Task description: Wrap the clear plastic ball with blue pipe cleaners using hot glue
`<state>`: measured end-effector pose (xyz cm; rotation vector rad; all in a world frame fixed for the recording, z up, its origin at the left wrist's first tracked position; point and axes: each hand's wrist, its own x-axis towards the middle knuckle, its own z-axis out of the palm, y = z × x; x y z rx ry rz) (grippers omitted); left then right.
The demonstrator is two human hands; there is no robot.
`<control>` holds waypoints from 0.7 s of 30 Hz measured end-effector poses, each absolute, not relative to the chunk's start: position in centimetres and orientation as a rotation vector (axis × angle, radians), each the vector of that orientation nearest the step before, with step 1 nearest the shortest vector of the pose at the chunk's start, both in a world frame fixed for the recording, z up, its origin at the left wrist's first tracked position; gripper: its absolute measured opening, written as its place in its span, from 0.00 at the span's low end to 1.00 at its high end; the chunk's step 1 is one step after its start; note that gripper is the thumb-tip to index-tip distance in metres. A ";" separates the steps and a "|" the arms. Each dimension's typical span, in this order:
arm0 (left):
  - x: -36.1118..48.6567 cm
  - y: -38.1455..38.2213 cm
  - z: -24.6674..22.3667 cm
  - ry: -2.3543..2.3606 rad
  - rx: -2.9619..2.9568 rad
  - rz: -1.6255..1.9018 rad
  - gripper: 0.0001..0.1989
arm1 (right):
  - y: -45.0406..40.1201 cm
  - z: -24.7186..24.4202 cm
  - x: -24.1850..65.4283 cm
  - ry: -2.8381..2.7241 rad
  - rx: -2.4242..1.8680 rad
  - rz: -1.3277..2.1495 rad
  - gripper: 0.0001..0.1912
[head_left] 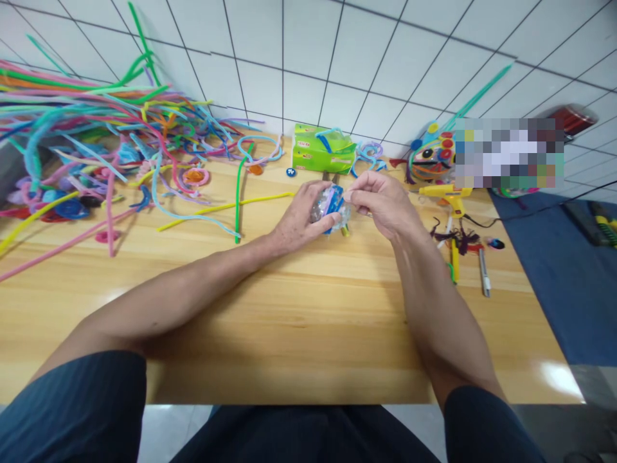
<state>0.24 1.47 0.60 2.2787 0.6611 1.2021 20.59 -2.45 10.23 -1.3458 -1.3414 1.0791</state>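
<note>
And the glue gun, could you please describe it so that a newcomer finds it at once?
On the wooden table, look just right of the person's right hand. The glue gun lies there, its nozzle pointing left. Its yellow pistol shape and the dark cord by its handle set it apart from its neighbours.

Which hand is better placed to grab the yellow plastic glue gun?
Likely the right hand: it is nearer the glue gun, while the left hand holds the clear, rounded object with blue bands.
</note>
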 end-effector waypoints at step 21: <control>0.1 0.7 1.0 0.682 2.254 1.135 0.31 | -2.0 9.3 20.8 -1.391 -1.281 1.084 0.06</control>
